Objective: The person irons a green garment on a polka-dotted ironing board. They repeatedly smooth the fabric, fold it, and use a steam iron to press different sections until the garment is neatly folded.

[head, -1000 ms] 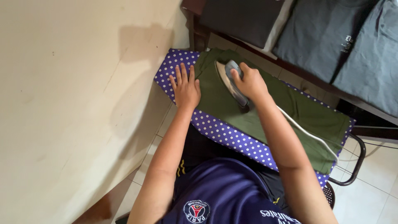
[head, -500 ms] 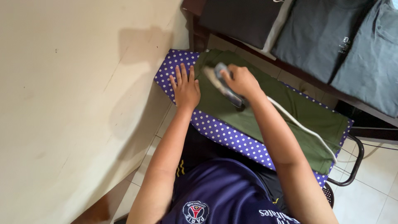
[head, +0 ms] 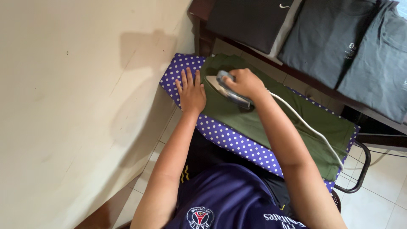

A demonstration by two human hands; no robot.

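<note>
A dark green garment (head: 254, 114) lies flat on an ironing board with a purple, white-dotted cover (head: 231, 138). My right hand (head: 245, 82) grips the handle of a grey clothes iron (head: 229, 93) that rests on the garment's left end. A white cord (head: 311, 131) trails from the iron along my right forearm. My left hand (head: 191, 93) lies flat, fingers spread, at the garment's left edge, partly on the dotted cover.
A cream wall (head: 76, 106) stands close on the left. Behind the board, a dark wooden bench (head: 296, 70) holds folded black (head: 246, 19) and grey shirts (head: 330, 38). White floor tiles (head: 373, 199) and the board's metal leg (head: 360, 174) show at right.
The iron has slid left across the garment toward my left hand, and its tip has turned more to the left. My left hand has stayed put.
</note>
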